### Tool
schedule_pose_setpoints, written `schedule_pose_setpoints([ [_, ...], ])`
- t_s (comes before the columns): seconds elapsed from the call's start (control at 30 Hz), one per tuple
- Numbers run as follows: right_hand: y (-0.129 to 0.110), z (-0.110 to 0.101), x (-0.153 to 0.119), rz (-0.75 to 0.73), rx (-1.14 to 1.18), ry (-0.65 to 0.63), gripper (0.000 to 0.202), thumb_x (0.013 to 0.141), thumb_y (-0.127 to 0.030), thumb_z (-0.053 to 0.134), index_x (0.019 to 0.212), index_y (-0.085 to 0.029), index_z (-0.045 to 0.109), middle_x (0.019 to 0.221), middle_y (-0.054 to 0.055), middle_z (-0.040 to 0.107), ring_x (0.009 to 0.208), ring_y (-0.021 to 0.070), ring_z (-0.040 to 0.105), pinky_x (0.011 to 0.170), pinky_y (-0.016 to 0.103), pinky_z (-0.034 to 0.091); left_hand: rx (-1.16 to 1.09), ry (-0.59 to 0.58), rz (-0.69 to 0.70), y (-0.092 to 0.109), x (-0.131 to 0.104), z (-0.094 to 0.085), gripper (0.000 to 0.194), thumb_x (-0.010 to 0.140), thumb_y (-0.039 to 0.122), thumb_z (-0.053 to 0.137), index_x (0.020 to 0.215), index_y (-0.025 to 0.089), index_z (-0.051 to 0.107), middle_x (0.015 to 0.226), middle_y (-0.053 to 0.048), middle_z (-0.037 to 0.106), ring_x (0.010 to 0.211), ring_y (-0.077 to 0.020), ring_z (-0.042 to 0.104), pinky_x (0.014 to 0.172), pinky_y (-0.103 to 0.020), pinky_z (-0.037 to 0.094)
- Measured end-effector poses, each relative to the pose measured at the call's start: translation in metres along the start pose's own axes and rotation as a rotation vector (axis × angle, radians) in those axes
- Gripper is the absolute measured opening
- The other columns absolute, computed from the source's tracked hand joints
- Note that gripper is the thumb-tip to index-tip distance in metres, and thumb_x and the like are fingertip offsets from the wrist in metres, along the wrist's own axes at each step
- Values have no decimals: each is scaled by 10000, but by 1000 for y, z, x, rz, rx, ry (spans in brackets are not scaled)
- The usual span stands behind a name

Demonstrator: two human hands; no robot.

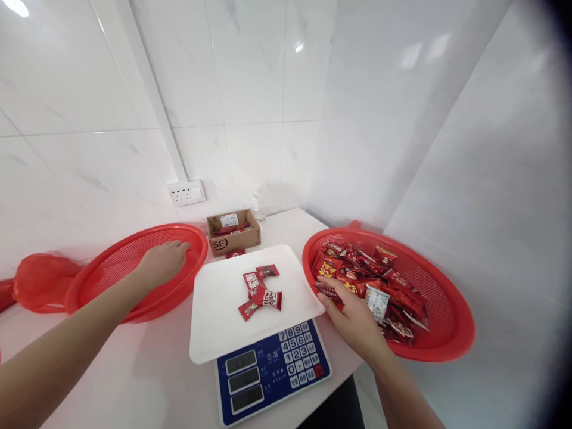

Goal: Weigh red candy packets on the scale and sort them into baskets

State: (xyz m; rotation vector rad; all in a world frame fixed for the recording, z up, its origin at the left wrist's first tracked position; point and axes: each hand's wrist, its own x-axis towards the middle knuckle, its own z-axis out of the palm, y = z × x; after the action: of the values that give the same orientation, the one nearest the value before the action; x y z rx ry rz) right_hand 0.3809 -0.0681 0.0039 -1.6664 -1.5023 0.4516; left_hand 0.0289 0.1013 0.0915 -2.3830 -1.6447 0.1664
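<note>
My left hand (164, 264) hangs over the left red mesh basket (121, 250), its fingers loosely stretched and nothing visible in them. At the left rim of the right red basket (451, 310), my right hand (351, 316) has its thumb and fingers apart, beside a heap of small red snack packets (357, 268). A silver-white packet (376, 302) lies in that heap near the wrist. Between the hands stands a digital scale (274, 372) with a white tray (214, 310). Several red snack packets (260, 292) lie overlapping on the tray.
A small cardboard box (235, 232) holding red packets stands behind the scale, with another red packet (235, 253) in front of it. A clear plastic item (258, 207) is by the wall. At far left lies a red mesh bag (44, 283). A tiled wall closes off the back.
</note>
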Motion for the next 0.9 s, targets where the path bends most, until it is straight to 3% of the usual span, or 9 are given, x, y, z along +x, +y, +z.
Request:
schedule_pose_setpoints([
  [0.07,-1,-1,0,13,-11,-9,386,852,-411,432,1174,-227,539,1145,72,635,1075,222,580,929,398,454,-61,15,16,-7,-6,4,426,914,323,251,1207,140,498,1164,-160,568,1089,-319,518,790,-434,466],
  [0.17,-1,-1,0,23,-20,-14,384,852,-418,433,1172,-234,537,1147,69,636,1082,226,578,929,394,455,-259,10,162,9,-13,11,528,899,496,298,1323,196,391,1394,-122,402,1281,-283,359,990,-427,362],
  [0.3,0,0,0,27,-14,-13,384,850,-421,437,1168,-232,536,1147,67,638,1082,223,580,934,387,453,-410,-120,446,65,-16,18,730,841,605,381,1430,217,191,1517,-123,155,1383,-281,138,1078,-447,243],
  [0.43,-1,0,0,22,-8,-10,378,849,-415,439,1166,-234,535,1155,63,635,1087,219,578,928,382,458,-398,-155,701,119,-10,26,894,721,697,493,1438,266,178,1527,-137,72,1377,-373,19,1073,-568,135],
  [0.5,-2,0,0,18,-2,-8,376,851,-415,435,1165,-233,533,1156,66,634,1083,221,580,913,384,468,-399,-117,757,136,-4,30,895,684,718,517,1416,279,250,1522,-141,100,1365,-415,51,1049,-598,165],
  [0.57,-2,0,0,15,-4,-5,381,851,-420,433,1164,-228,535,1148,72,637,1078,225,584,902,389,476,-405,-35,773,146,3,33,786,711,700,503,1357,273,373,1500,-147,173,1342,-416,176,1027,-568,246],
  [0.67,-1,0,0,3,-16,1,386,850,-421,433,1162,-220,540,1139,80,640,1075,227,585,916,395,467,-372,123,766,153,11,35,571,793,633,453,1215,255,522,1416,-139,324,1193,-345,433,953,-492,369],
  [0.73,1,1,0,-5,-20,3,386,851,-417,430,1163,-218,539,1143,84,637,1077,227,583,931,402,456,-329,189,744,156,13,35,472,835,588,416,1121,247,572,1329,-127,413,1063,-297,522,878,-453,426],
  [0.9,1,1,0,10,-23,-6,393,851,-421,428,1175,-224,533,1152,80,632,1084,230,576,931,414,453,-201,158,673,155,12,33,321,905,439,356,998,227,579,1104,-108,514,841,-227,596,658,-342,486],
])
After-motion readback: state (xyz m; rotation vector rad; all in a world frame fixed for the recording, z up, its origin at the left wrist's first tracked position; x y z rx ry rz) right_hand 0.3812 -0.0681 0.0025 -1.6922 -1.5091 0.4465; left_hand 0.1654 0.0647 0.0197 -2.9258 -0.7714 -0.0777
